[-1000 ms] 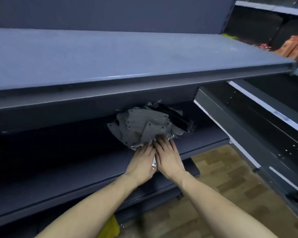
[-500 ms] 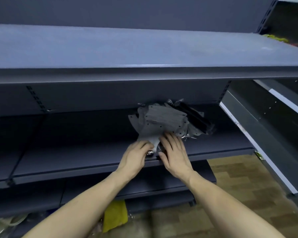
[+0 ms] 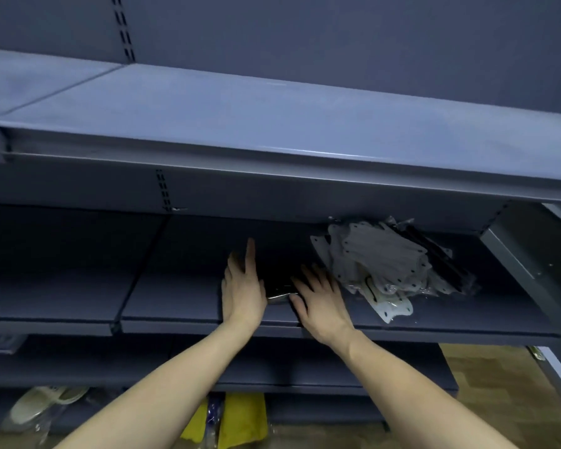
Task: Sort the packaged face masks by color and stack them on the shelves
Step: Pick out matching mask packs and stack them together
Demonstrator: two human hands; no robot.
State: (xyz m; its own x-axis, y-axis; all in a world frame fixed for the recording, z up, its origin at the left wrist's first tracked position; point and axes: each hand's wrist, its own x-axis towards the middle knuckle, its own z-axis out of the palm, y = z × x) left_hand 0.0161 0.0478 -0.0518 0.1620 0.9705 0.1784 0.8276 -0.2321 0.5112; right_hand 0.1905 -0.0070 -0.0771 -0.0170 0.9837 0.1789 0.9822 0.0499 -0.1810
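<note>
A loose pile of packaged grey masks point(image 3: 381, 257) lies on the middle shelf point(image 3: 434, 315) at the right, with packaged black masks point(image 3: 441, 260) behind it. One white-edged pack point(image 3: 391, 306) sticks out at the pile's front. Left of the pile lies a dark, shiny black pack point(image 3: 277, 286) between my hands. My left hand point(image 3: 242, 291) rests against its left side with straight fingers. My right hand point(image 3: 321, 299) lies flat on its right side, fingers spread. Much of the black pack is hard to see in the shadow.
The top shelf point(image 3: 272, 124) juts out above and shades the middle one. A lower shelf point(image 3: 305, 364) sits beneath my forearms. On the floor are a yellow bag point(image 3: 240, 419) and a pale shoe point(image 3: 42, 403). Wood-pattern flooring shows at the right.
Both hands left the front of the grey pile and moved left along the shelf with a black pack between them. The camera view shifted left too.
</note>
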